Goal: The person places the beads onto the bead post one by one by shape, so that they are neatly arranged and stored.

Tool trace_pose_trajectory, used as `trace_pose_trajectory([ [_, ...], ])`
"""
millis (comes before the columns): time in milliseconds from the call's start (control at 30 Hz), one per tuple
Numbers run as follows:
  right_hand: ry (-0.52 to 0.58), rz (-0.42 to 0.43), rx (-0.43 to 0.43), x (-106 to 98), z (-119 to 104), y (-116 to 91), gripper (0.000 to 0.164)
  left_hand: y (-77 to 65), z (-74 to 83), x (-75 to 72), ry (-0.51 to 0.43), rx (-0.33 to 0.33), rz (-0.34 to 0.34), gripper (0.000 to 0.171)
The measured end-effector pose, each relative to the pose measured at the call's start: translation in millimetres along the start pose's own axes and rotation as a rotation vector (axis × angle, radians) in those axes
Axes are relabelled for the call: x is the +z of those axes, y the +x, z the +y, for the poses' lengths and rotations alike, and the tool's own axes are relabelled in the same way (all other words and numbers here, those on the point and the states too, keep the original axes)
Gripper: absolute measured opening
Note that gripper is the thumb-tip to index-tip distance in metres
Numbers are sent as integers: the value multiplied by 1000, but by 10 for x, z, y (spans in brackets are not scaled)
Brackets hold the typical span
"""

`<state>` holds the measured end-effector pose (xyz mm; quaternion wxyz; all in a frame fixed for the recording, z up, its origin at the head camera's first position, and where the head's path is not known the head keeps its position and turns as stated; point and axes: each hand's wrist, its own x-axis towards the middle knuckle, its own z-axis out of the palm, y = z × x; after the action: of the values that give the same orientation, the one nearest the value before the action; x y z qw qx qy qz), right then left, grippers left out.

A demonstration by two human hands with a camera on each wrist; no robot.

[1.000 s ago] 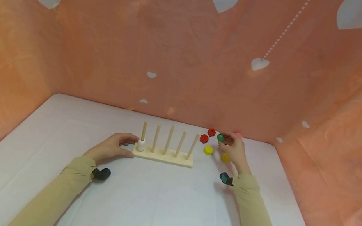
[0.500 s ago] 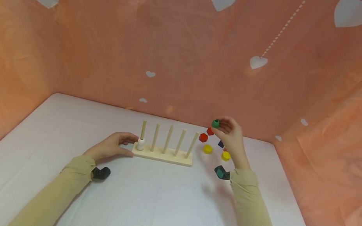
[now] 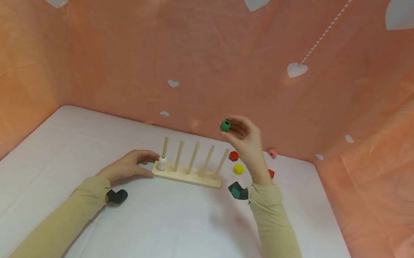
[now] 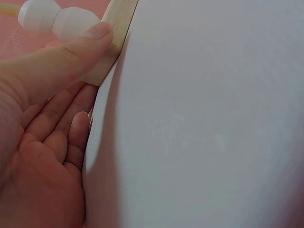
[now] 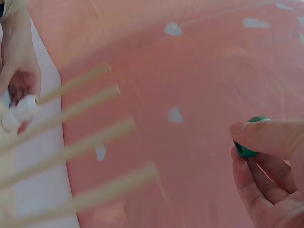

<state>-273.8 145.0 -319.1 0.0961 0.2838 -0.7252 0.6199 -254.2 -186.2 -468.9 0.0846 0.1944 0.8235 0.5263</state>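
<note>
A wooden stand [image 3: 188, 177] with several upright pegs sits on the table. Two white beads [image 4: 76, 23] are threaded one above the other at the foot of its leftmost peg. My left hand [image 3: 129, 166] grips the stand's left end, thumb [image 4: 71, 54] along the near side and fingers behind. Up in the air, above and behind the right-hand pegs, my right hand [image 3: 246, 140] pinches a green bead [image 3: 225, 126] between thumb and fingertips. The bead's hole shows in the head view; in the right wrist view the thumb covers part of the green bead [image 5: 247, 149].
Right of the stand lie a red bead [image 3: 233, 156] and a yellow bead [image 3: 239, 169]. A pink bead [image 3: 272, 153] lies farther back, and a red piece [image 3: 271, 173] shows partly behind my right forearm. An orange heart-patterned cloth [image 3: 202, 56] walls the table's back and sides.
My right hand has lifted the green bead from among the loose beads and carried it left and up toward the pegs. The left hand stays on the stand's end.
</note>
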Motion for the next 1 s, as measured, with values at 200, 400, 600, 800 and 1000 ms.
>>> trace_pose_trajectory([
  [200, 21, -66, -33, 306, -36, 101, 33, -1, 25, -7, -3, 10, -1, 57],
  [400, 60, -136, -18, 616, -131, 116, 33, 6, 31, -12, -11, 11, -6, 58],
  [600, 37, -210, -1, 831, -295, 71, 30, 12, 24, -8, -8, -4, -4, 57],
  [800, 2, -235, 0, 962, -305, 78, 29, 4, 30, -1, -7, -30, -1, 57],
  [1000, -63, -248, -18, 1059, -303, 80, 29, -1, 6, -5, -3, 3, -7, 57],
])
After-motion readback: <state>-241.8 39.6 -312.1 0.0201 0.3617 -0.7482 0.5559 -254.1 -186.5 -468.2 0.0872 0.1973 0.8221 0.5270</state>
